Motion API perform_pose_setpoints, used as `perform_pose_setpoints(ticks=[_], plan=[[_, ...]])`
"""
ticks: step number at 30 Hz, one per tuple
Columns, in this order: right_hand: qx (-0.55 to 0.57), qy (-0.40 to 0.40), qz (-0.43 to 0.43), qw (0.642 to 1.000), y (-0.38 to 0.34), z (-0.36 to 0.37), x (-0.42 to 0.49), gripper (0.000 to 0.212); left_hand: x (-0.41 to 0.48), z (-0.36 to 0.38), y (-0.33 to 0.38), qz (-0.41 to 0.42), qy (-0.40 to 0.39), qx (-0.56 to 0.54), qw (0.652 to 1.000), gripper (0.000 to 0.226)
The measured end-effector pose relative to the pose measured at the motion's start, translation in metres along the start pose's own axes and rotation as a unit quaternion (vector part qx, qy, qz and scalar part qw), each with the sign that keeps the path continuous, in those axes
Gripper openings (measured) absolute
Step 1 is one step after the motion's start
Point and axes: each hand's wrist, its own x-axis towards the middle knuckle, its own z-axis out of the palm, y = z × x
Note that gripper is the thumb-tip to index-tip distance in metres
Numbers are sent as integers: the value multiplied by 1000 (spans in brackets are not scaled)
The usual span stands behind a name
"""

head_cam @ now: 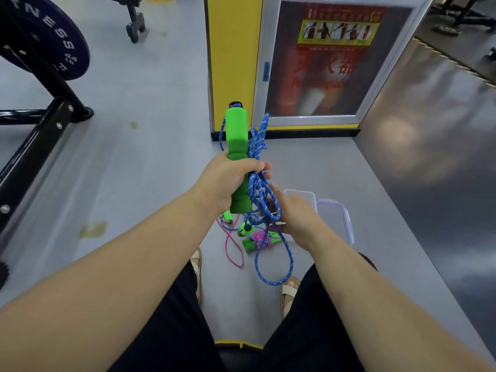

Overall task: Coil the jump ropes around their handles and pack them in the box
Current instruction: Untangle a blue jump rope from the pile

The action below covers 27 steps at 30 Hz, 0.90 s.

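Note:
My left hand [228, 178] grips the green foam handles [237, 146] of a jump rope, held upright at mid-frame. Its blue rope [259, 194] hangs in loose tangled loops beside the handles and down to a long loop near my feet. My right hand [295, 213], blurred, is just right of the hanging loops with fingers reaching into them; whether it pinches the rope is unclear. On the floor below lie a coiled pink rope on green handles [259, 241] and a loose pink rope [232, 245]. A clear plastic box [335, 213] stands on the floor behind my right hand.
A black weight rack [40, 124] with a dark plate [53, 41] stands at the left. A yellow pillar [233, 63] and a fire extinguisher cabinet [330, 63] are ahead. My sandalled feet [288, 291] rest on the grey floor near a yellow-edged seat [239, 345].

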Motion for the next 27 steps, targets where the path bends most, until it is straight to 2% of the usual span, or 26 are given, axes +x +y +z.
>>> perform_pose_setpoints(ticks=[4,8,13,16,19,20,23,25,27], plan=[[10,-46,-23,999,-8,-4,-3,15,0,-15,7,0,9,-16,1000,18],[17,-43,-13,999,-17,-15,-5,17,0,-35,10,-20,35,-15,999,9],[-129,-90,-42,987,-18,-2,-12,10,-10,-30,10,-66,-17,-53,996,16],[-194,-51,-104,974,-18,12,-11,12,-14,-23,9,-75,-53,-56,994,20],[-122,-28,-116,985,-23,10,-14,7,-17,-23,15,-77,-55,-65,993,23],[-83,-45,-106,990,-24,7,-15,2,-17,-25,18,-79,-54,-67,993,26],[50,-118,-28,991,-24,-6,-19,13,-19,-33,27,-81,-47,-26,995,40],[132,-169,-3,977,-22,-13,-22,11,-21,-36,31,-74,-40,16,996,33],[211,-180,12,961,-20,-17,-25,16,-22,-37,34,-66,-40,37,996,15]])
